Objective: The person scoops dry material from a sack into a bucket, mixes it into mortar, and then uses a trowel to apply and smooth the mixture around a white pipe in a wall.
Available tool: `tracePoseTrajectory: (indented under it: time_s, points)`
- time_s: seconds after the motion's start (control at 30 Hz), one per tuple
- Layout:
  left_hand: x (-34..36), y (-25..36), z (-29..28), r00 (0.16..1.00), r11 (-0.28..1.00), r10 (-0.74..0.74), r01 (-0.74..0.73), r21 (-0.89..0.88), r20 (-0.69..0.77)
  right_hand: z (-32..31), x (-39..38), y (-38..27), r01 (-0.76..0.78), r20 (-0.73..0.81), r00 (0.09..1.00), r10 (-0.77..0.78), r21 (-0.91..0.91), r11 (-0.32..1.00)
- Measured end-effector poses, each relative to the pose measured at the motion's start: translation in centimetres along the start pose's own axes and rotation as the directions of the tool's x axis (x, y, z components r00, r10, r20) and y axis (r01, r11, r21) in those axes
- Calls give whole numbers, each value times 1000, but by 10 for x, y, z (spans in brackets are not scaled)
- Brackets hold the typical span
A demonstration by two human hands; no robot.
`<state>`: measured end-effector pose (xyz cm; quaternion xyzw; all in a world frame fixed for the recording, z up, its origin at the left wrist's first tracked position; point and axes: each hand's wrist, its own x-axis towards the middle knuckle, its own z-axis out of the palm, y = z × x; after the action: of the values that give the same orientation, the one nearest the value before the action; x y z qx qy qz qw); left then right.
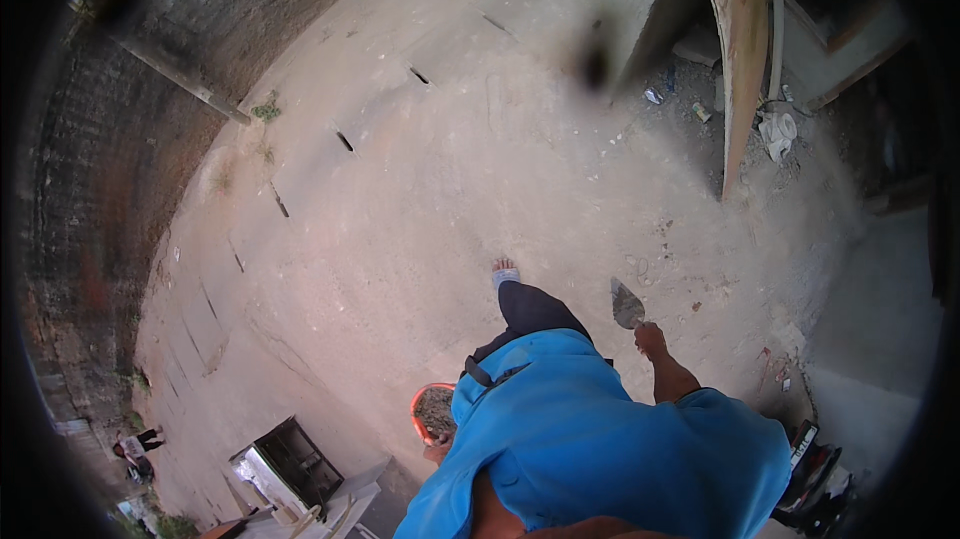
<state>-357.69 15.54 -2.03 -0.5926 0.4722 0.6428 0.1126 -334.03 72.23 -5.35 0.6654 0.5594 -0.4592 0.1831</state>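
My right hand (650, 339) is closed round the handle of a trowel (627, 305). Its grey pointed blade is held out over the ground, away from my body. At my left side, my left hand (438, 449) grips the rim of an orange-edged bucket (414, 407). Inside the bucket is a dark grey-brown mass that looks like mortar (436, 413). My blue top hides part of the bucket. One sandalled foot (506, 271) shows ahead on the ground.
A dusty concrete ground (400, 209) has a row of dark slots. A dark wall (100, 169) runs along the left. Boards (740, 69) lean at the upper right over litter. A metal box-like frame (290, 464) stands lower left, a motorbike (812, 474) lower right. Another person (137, 447) is far left.
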Motion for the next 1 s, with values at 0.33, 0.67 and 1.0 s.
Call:
tracePoseTrajectory:
  time_s: [0.33,0.67,1.0]
  points:
    - [2,98,385,996,992,-18,7,130,84,-74,215,-514,600,-182,778,-602,-72,797]
    - [-3,122,807,983,940,-58,-6,342,177,-95,374,-642,356,-309,904,-296,160,921]
    - [-65,60,1251,938,872,-71,-107,477,339,-138,491,-773,-116,-23,974,225,802,586]
